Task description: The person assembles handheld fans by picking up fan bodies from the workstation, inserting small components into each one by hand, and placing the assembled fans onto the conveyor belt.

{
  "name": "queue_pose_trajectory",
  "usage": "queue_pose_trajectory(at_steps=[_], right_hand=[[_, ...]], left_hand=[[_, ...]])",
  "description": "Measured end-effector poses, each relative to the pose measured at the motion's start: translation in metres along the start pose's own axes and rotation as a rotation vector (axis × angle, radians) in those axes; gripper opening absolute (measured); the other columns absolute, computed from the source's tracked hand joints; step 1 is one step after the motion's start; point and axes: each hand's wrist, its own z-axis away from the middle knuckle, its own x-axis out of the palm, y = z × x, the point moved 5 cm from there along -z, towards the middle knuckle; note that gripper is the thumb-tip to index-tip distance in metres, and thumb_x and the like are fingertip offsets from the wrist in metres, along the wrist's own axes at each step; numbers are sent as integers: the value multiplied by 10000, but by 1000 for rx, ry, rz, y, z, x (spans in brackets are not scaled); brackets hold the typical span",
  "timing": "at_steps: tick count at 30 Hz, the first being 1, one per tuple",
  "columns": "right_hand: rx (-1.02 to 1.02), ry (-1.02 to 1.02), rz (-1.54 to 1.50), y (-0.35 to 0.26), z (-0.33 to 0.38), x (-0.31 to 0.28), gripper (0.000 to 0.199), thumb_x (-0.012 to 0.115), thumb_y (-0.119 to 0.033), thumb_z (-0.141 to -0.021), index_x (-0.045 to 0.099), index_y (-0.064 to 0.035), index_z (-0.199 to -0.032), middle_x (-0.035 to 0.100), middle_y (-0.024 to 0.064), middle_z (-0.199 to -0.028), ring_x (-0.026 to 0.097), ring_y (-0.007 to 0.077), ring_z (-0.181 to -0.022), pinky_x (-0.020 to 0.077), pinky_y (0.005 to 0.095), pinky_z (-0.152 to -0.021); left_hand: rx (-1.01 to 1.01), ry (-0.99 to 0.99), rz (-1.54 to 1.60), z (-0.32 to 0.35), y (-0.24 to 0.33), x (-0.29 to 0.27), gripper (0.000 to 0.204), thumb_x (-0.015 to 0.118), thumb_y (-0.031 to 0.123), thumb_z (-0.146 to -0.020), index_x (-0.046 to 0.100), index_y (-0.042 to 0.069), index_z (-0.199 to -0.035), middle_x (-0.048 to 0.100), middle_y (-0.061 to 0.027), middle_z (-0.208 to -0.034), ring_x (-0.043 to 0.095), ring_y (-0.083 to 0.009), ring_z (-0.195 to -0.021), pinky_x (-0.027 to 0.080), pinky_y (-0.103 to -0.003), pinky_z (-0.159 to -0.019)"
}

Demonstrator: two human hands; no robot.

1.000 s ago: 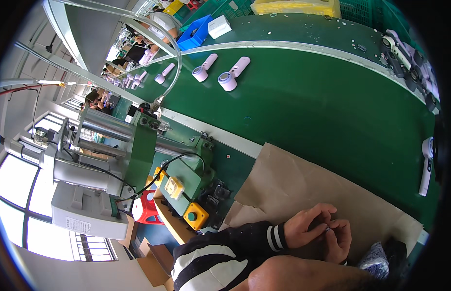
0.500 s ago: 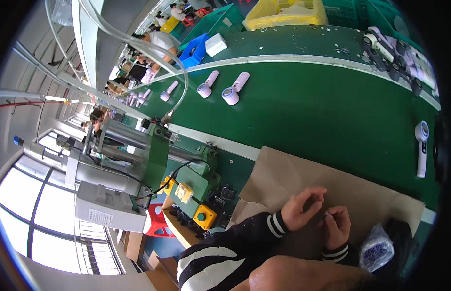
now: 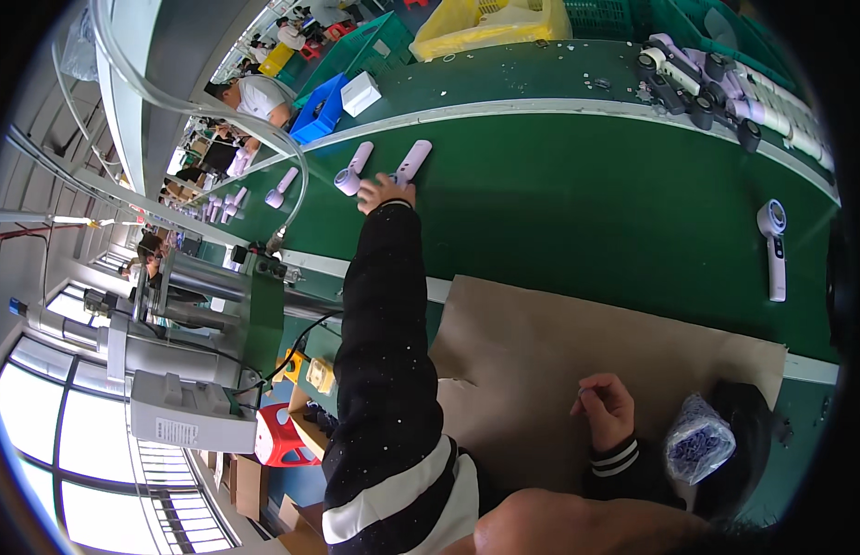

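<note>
My left arm, in a black sleeve with white stripes, stretches far out over the green conveyor belt (image 3: pixel 578 185). My left hand (image 3: pixel 384 192) closes on the round head end of a lilac handheld device (image 3: pixel 413 159) lying on the belt. A second lilac device (image 3: pixel 353 170) lies just left of it. My right hand (image 3: pixel 606 407) rests on a brown cardboard sheet (image 3: pixel 559 342) close to me, fingers curled with thumb against forefinger; I see nothing in it.
A clear bag of small parts (image 3: pixel 696 437) lies right of my right hand. A white and lilac device (image 3: pixel 773 240) lies on the belt's right. More devices (image 3: pixel 717 74) line the far edge. A green press machine (image 3: pixel 236 305) and red stool (image 3: pixel 280 435) stand left. A person (image 3: pixel 254 97) works at the back.
My hands were together on the cardboard. The left hand has since left it and reached out across the belt to the lilac device; the right hand stays on the cardboard.
</note>
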Motion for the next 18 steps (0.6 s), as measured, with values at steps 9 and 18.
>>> queue_pose_trajectory(at_steps=[9, 18], right_hand=[[-47, -19, 80, -8, 6, 6, 172, 514, 53, -833, 585, -7, -979, 587, 80, -860, 535, 148, -665, 466, 244, -630], [-116, -113, 249, 0, 0, 6, 160, 525, 39, -855, 568, -13, -1000, 575, 74, -883, 538, 154, -664, 456, 238, -619]], left_hand=[[25, -374, 394, 12, -24, 5, 526, 673, 294, -750, 422, 166, -1194, 547, -151, -1034, 636, -361, -881, 508, -442, -773], [660, -176, 745, 138, 3, -158, 486, 655, 46, -665, 524, 193, -1109, 530, -121, -1020, 557, -363, -897, 480, -405, -787]])
